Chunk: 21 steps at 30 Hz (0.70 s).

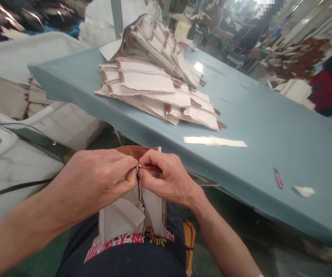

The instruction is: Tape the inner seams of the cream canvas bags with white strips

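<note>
Left hand and right hand meet, both pinching a cream-and-brown fabric piece beside a blue desk in a cluttered workroom; stacked panels, a pale strip, a pink-handled knife and a scrap lie on it, white bins stand at left, and their grip hides part of the piece

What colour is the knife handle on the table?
The knife handle is pink, as the head view shows.
</note>
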Each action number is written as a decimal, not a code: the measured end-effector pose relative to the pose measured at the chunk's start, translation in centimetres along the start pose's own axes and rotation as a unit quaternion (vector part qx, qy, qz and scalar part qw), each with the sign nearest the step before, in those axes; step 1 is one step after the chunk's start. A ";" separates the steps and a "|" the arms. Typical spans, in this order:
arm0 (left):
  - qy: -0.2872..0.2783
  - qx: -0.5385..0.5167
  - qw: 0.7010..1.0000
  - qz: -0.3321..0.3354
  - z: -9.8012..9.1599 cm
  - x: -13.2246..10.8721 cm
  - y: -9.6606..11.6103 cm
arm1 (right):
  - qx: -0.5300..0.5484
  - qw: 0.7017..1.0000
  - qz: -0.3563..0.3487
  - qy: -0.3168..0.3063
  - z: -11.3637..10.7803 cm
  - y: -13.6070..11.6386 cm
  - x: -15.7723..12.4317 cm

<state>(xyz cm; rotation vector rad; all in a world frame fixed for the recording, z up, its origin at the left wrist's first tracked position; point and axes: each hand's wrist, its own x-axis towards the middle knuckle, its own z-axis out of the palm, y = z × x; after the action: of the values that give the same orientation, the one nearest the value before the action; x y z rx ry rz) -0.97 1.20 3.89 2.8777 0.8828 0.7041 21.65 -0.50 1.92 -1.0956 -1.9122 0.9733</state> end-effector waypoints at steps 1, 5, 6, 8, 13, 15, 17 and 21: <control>-0.005 0.038 0.999 0.024 0.0 0.1 0.0 | -0.004 1.000 0.002 0.002 0.1 0.0 0.0; -0.012 0.104 0.991 0.083 0.0 0.6 -0.2 | -0.012 1.000 0.021 0.004 0.2 0.2 0.1; -0.008 0.108 0.990 0.092 -0.1 0.7 -0.3 | -0.012 1.000 0.026 0.005 0.2 0.2 0.1; -0.003 0.073 0.994 0.076 -0.1 0.9 -0.7 | -0.003 0.999 0.034 0.005 0.2 0.3 0.2; -0.106 -0.234 0.964 -0.071 -0.6 1.8 -2.6 | 0.104 0.993 0.044 -0.044 0.2 0.8 0.3; -0.165 -0.304 0.933 -0.104 -0.8 2.1 -3.6 | 0.166 0.983 0.045 -0.069 0.3 1.0 0.4; -0.202 -0.334 0.913 -0.120 -1.1 2.2 -4.4 | 0.211 0.972 0.053 -0.084 0.3 1.2 0.5; -0.188 -0.284 0.934 -0.106 -1.2 1.9 -4.2 | 0.202 0.974 0.068 -0.071 0.6 1.3 0.6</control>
<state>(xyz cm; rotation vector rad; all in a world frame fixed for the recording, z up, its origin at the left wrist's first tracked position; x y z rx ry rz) -2.31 5.60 4.99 2.2491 0.7600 0.2984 21.33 0.38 0.63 -0.9428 -1.6579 1.4765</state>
